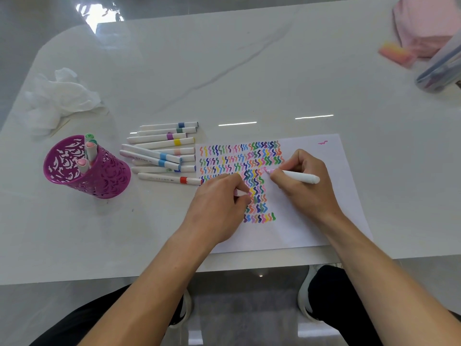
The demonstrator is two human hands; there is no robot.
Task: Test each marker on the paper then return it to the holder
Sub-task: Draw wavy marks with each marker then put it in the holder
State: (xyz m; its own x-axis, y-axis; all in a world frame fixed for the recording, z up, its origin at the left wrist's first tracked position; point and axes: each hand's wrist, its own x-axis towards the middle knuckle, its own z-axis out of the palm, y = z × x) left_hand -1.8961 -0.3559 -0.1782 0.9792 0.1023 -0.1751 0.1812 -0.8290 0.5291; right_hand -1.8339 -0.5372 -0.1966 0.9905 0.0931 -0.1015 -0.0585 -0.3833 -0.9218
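A white sheet of paper (311,221) lies in front of me, covered at its left with rows of coloured squiggles. My right hand (304,186) grips a white marker (299,176) whose pink tip touches the paper among the squiggles. Curled on the paper's left part, my left hand (219,208) holds the marker's cap (240,193). A purple perforated holder (99,176) stands at the left with three markers in it. Between holder and paper lies a pile of several capped white markers (162,152).
A crumpled white tissue (57,96) lies behind the holder. At the far right are a pink-orange eraser-like block (396,54), a clear pencil case (441,68) and pink cloth (429,26). The table's front edge runs just below the paper; my knees and shoes show beneath.
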